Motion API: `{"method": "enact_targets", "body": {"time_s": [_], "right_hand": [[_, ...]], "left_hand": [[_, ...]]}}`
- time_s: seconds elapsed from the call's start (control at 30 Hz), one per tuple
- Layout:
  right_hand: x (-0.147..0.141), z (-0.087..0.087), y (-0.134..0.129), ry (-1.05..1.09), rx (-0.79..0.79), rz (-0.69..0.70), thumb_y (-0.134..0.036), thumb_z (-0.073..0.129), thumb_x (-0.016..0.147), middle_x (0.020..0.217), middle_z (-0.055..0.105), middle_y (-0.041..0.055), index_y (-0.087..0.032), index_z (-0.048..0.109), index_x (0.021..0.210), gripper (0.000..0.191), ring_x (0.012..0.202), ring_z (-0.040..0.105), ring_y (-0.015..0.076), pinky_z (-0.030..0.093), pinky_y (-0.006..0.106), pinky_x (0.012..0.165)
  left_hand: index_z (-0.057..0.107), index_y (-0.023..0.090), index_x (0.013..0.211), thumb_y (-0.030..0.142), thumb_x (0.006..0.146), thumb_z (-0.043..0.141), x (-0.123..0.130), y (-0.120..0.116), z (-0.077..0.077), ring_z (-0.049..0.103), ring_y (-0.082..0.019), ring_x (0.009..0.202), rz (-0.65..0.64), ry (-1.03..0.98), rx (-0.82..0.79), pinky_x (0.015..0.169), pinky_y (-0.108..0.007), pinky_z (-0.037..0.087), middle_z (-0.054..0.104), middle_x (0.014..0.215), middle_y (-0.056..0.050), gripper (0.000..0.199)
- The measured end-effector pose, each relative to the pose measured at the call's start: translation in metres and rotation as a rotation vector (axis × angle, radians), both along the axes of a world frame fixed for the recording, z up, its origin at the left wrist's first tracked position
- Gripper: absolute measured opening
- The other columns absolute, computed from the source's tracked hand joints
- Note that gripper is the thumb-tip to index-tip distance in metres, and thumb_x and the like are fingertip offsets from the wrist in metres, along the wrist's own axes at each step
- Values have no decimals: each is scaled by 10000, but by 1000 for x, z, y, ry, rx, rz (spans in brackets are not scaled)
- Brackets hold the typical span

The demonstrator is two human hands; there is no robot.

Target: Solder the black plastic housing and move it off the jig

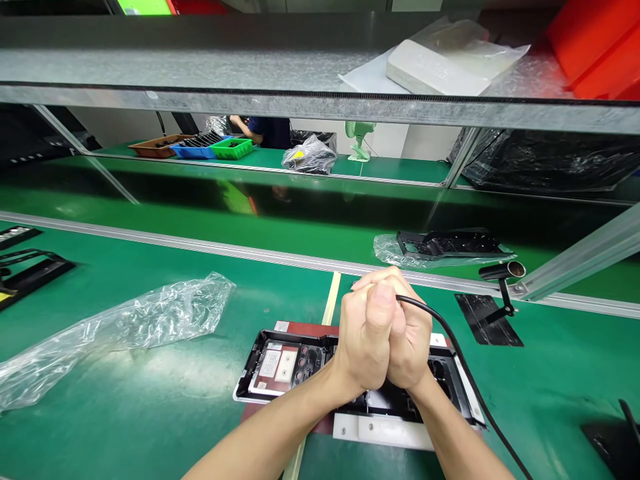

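Note:
My left hand (363,333) and my right hand (413,337) are closed tightly together, fingers wrapped round a corded tool whose body is hidden in the grip. Its black cord (450,333) leaves the top of my fists and curves down to the right. Both hands are over a long black plastic housing (245,370) with a pale outer edge. That housing lies in a fixture with a dark red base (320,329) and a white block (383,430) along the near side. My hands and forearms cover the middle of the housing, so the tool's tip is out of sight.
Clear plastic wrap (170,317) lies to the left. A tube-shaped holder (503,270) stands right, near a metal post (590,247). Behind the rail, a black part (450,245) rests on plastic. A metal shelf (300,107) crosses above; a person (270,132) is beyond.

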State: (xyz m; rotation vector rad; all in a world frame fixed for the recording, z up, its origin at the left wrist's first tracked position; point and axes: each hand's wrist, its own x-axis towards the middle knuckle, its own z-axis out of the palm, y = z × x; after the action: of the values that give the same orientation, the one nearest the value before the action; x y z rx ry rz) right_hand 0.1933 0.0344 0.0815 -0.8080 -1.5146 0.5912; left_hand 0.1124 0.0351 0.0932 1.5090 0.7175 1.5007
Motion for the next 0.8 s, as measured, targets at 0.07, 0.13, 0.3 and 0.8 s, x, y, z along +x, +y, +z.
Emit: {"method": "enact_targets", "body": {"time_s": [0.07,0.13,0.3,0.8], "right_hand": [[0,0,0,3,0,-1,-389,427,1022,952,685,89,-198,679,823,374,866,636,221,539,381,767],[0,0,0,9,7,2,-386,428,1024,951,685,88,-200,680,826,370,867,637,218,539,380,768],[0,0,0,5,4,4,-389,425,1028,955,685,88,-205,674,821,372,870,636,217,537,382,771],[0,1,0,9,-5,0,-388,432,1018,942,671,87,-206,671,801,371,939,636,242,533,381,756]], "left_hand": [[398,208,555,552,1056,298,0,0,-1,479,-167,633,2,9,-22,607,-345,413,474,610,-23,616],[395,208,547,557,1055,300,0,0,-2,479,-167,630,-5,9,-29,608,-346,410,461,597,-21,624],[393,209,553,557,1058,283,0,0,-2,478,-163,624,-6,11,-16,608,-340,411,454,594,-18,624],[424,212,595,580,1047,290,0,0,0,513,-175,658,-1,11,-38,634,-349,446,517,650,-31,598]]}}
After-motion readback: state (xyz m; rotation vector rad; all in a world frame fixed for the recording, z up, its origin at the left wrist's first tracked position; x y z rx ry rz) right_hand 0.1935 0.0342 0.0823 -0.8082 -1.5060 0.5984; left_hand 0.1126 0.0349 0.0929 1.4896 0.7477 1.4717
